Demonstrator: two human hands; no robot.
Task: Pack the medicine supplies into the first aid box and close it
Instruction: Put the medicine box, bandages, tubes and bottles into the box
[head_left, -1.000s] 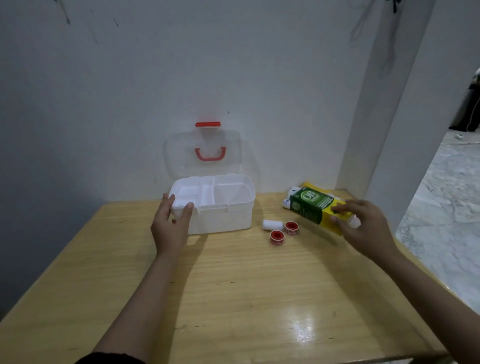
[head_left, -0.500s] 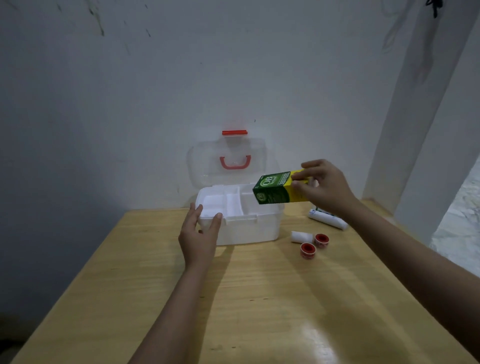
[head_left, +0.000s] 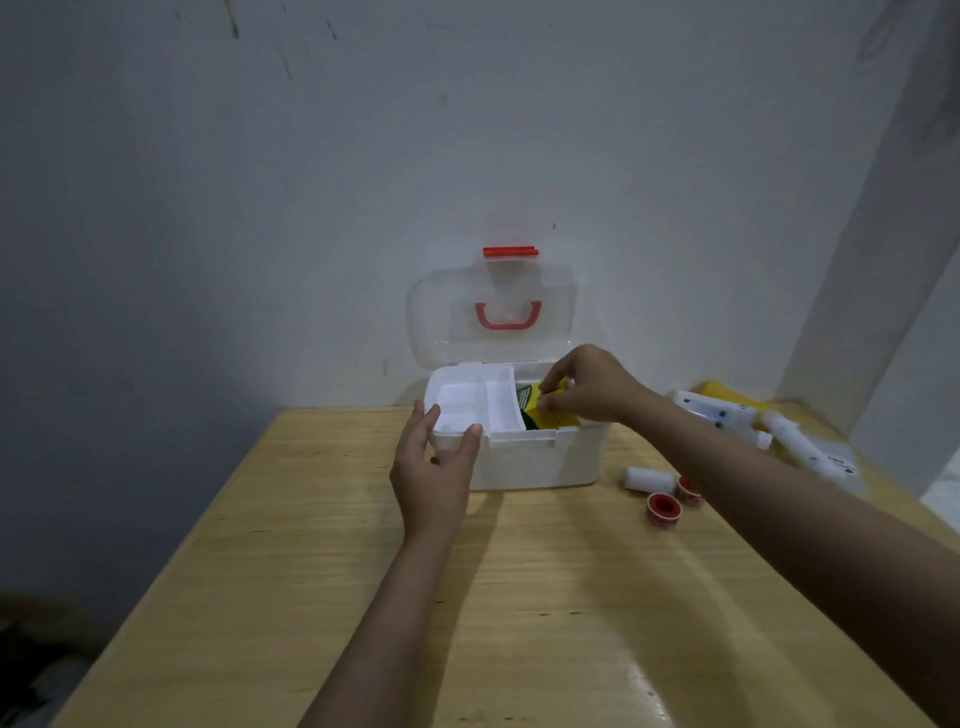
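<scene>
Wooden table (head_left: 519, 597) standing against a plain grey-white wall (head_left: 467, 130), glare showing near the front edge. White first aid box (head_left: 540, 462) sitting at the table's 12 o'clock side, clear lid (head_left: 447, 322) standing upright, red handle (head_left: 508, 316) and red latch (head_left: 510, 252) showing on it. Inner tray (head_left: 475, 402) occupying the left part of the box.

Left hand (head_left: 434, 473) resting at the box's 8 o'clock corner, thumb and fingers spread around that corner, steadying it, not clenched.

Right hand (head_left: 589, 384) reaching over the open right part of the box, fingertips pinching a green and yellow carton (head_left: 535, 408), tilted, lower end sitting inside the box beside the tray.

Lying on the table at 3 o'clock from the box: a white roll (head_left: 649, 479), two red-centred tape rolls (head_left: 663, 509), one partly hidden behind the right forearm. Further toward 2 o'clock, white tubes and packets (head_left: 795, 441), blurred, with a yellow item (head_left: 722, 391) behind them.
</scene>
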